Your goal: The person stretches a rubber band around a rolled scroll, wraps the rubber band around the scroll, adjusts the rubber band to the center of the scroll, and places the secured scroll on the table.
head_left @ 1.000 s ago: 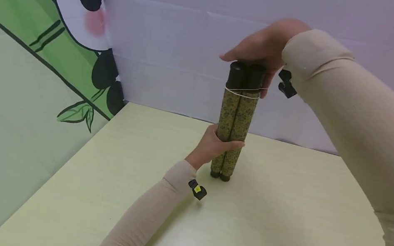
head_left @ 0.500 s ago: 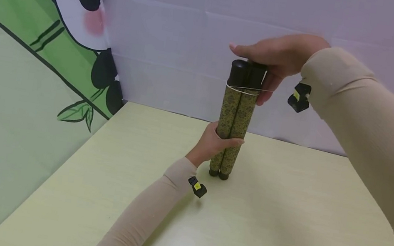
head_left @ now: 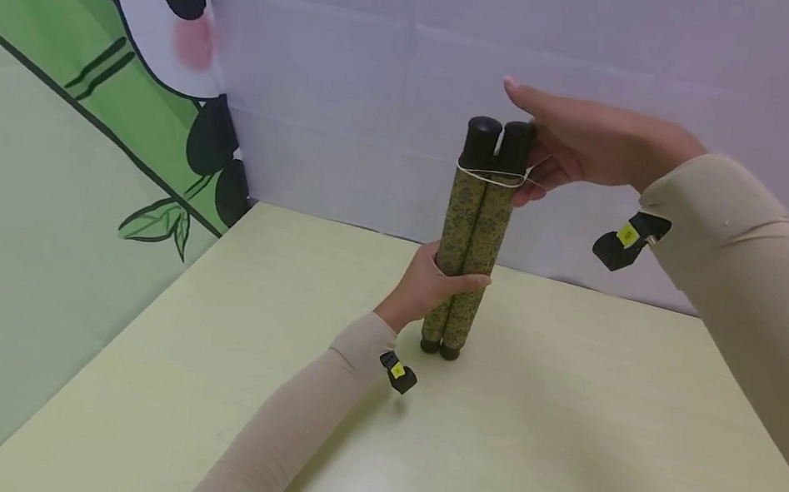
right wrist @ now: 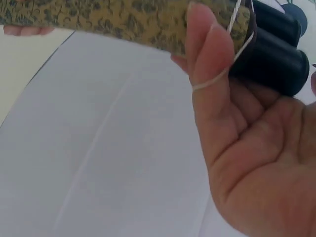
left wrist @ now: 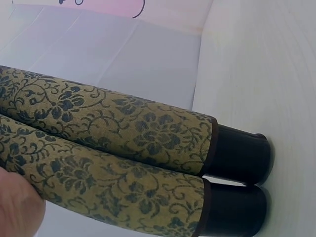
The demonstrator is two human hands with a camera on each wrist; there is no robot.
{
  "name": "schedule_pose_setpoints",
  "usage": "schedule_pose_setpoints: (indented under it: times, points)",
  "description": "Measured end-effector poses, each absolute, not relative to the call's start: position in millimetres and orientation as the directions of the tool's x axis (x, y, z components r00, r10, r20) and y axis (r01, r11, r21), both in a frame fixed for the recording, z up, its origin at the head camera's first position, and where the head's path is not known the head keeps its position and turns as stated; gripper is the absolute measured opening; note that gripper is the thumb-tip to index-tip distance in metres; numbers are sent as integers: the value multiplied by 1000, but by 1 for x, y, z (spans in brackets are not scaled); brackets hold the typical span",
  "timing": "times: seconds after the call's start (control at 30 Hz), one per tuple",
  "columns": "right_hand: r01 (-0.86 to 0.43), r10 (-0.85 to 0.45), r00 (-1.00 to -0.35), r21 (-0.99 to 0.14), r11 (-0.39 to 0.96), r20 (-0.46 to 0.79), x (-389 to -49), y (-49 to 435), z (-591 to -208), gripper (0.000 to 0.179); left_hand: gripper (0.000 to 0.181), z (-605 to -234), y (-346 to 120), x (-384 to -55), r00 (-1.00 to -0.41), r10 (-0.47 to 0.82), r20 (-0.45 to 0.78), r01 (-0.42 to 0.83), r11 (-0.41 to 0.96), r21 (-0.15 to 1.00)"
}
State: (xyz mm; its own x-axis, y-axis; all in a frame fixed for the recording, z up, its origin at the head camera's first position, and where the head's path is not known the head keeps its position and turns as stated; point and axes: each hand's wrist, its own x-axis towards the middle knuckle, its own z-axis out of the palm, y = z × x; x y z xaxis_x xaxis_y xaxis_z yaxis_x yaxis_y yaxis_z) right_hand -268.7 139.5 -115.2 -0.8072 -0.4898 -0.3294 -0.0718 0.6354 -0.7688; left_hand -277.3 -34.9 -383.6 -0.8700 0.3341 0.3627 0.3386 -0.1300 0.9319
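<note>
Two patterned rolls (head_left: 462, 222) stand side by side on the table (head_left: 520, 432), leaning a little, short of its far edge and to the right of its far left corner. Their lower caps (left wrist: 242, 153) seem to meet the table, which probably takes most of the weight, while the left hand (head_left: 430, 283) grips both low down, thumb across the front, likely to keep the pair together and upright. Its other fingers go behind, so I cannot tell whether they are spread.

A white string (head_left: 497, 183) rings both rolls just under the dark upper caps (head_left: 482, 142), presumably to bind them. The right hand (head_left: 584, 138) is beside that end, thumb held away and fingers close together, somewhat bent; the string crosses one of them in the right wrist view, perhaps so that the loop can be worked without loosening the pair. No pinch shows there.

No brand or label can be read on the rolls, whose pattern is flowers and scrolling stems. The wrist devices (head_left: 397, 374) carry yellow patches, too small for any writing to be made out
</note>
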Motion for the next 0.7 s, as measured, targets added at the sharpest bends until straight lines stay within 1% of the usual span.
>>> schedule_pose_setpoints:
  times: [0.1,0.23,0.33,0.5,0.6,0.7]
  points:
    - [-53,-447,-856,-816,576,-260,-260,143,-123,90,42,-383,-32,-278,-864,345,367,345,-125,930]
    - [-63,-376,-914,-860,506,-155,-249,144,-135,78,43,-383,-31,-278,-865,349,361,342,-116,933]
    - [-116,-340,-936,-835,538,-89,-241,144,-139,71,43,-380,-30,-276,-871,344,350,341,-89,936]
    - [-189,-240,-970,-760,622,44,-233,146,-144,70,42,-378,-28,-275,-875,340,346,348,-57,936]
    - [-213,-180,-976,-746,631,127,-232,146,-150,69,43,-378,-28,-275,-877,341,340,343,-52,938]
    - [-249,-134,-968,-757,604,211,-232,146,-160,68,44,-379,-28,-275,-881,336,333,337,-47,940]
